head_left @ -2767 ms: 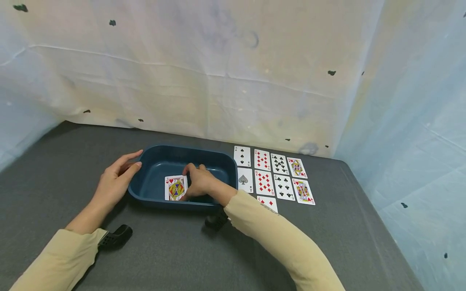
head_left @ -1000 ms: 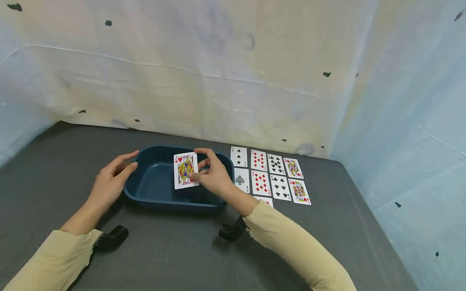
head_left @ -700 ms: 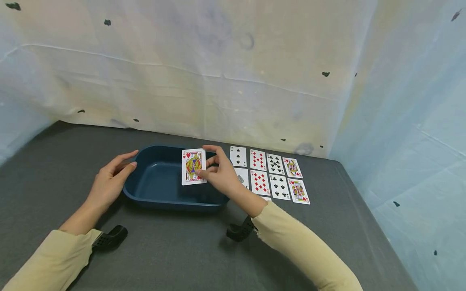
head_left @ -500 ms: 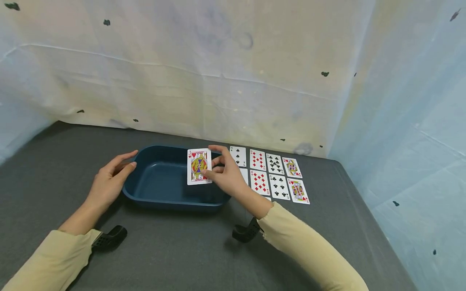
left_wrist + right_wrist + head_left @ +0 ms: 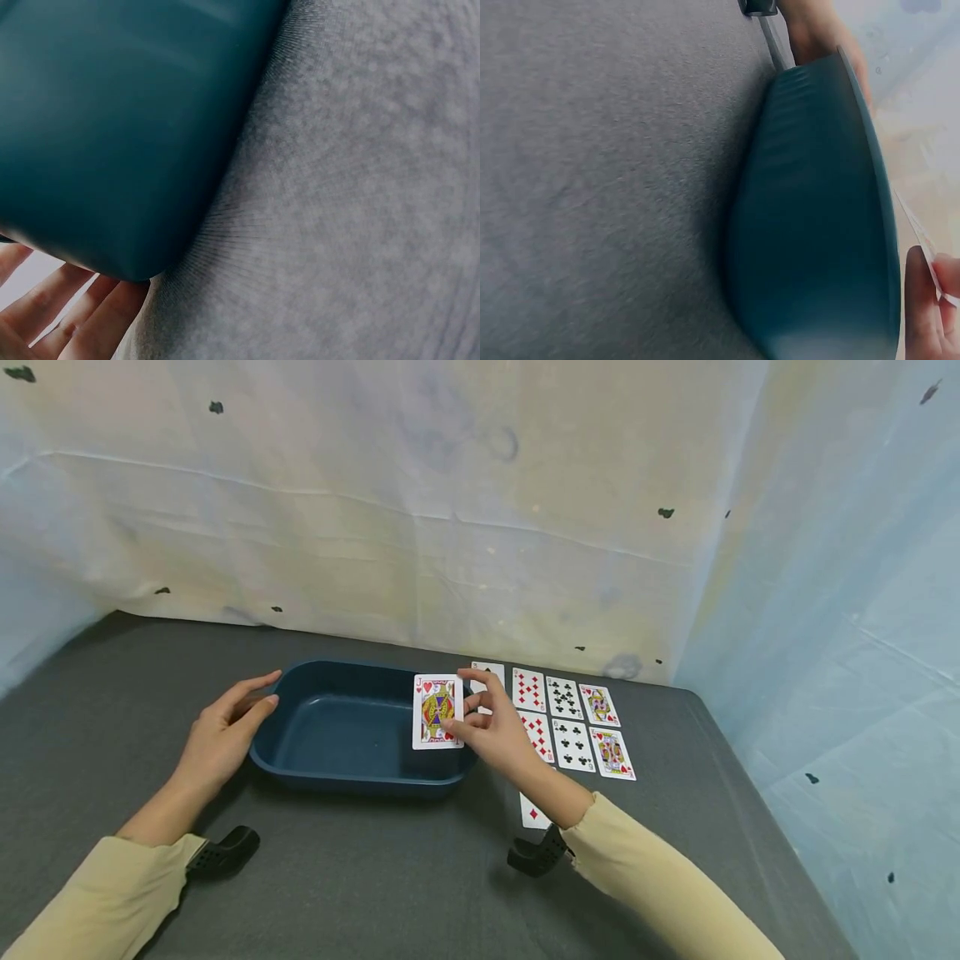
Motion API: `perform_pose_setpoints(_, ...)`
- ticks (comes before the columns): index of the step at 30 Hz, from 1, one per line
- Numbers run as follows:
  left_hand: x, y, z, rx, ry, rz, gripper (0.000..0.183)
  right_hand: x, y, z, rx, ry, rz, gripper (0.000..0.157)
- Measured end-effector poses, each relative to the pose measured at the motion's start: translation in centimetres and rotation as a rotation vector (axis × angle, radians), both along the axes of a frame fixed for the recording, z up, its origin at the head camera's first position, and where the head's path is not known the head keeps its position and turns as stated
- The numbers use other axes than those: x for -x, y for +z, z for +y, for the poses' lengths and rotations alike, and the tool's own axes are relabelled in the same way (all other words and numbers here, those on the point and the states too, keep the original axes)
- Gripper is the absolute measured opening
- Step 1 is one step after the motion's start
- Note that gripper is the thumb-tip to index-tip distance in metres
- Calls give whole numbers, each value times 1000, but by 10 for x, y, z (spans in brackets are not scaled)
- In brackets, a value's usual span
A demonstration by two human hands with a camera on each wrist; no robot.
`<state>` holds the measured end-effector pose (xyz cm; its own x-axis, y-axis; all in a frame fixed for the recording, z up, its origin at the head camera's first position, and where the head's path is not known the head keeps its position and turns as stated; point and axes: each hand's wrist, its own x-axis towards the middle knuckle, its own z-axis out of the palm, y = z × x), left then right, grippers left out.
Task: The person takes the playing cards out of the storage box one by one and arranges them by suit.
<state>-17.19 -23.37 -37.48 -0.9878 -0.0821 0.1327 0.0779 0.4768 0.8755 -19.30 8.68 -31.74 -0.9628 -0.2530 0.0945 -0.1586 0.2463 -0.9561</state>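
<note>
A jack of hearts point(image 5: 437, 712), face up, is held above the right end of a blue plastic bin point(image 5: 322, 770). My right hand point(image 5: 495, 727) pinches the playing card by its right edge, thumb on the face. In the right wrist view the card point(image 5: 921, 238) shows nearly edge-on beside the bin's rim. My left hand point(image 5: 221, 727) touches the bin's left end from outside. Its fingers point(image 5: 101, 319) lie against the outer wall in the left wrist view, fairly straight. The visible inside of the bin holds no card.
Right of the bin, several face-up playing cards lie in rows on the grey cloth, among them a king of hearts point(image 5: 613, 753) and a six of clubs point(image 5: 573, 745). My right arm partly covers a diamond card point(image 5: 533, 812). A pale curtain point(image 5: 360, 527) hangs behind.
My right hand has picked the jack of hearts up from inside the bin and carried it rightward to the bin's right end. The left hand has stayed at the left end.
</note>
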Motion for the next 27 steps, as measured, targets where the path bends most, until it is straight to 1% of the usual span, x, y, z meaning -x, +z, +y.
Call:
perform_pose_setpoints(5,0,-1,0,7,6,8,53,-5,-1,11,19,-28,-24,67)
perform_pose_setpoints(10,0,-1,0,9,12,12,52,-8,-1,22,41,-26,-42,67)
perform_pose_setpoints(17,0,-1,0,12,15,11,52,-11,-2,39,32,-39,-50,67)
perform_pose_setpoints(23,1,-1,0,17,17,10,52,-17,-4,52,5,-67,-68,67)
perform_pose_setpoints(27,2,-2,0,15,21,6,52,-20,-5,62,-10,-77,-62,68)
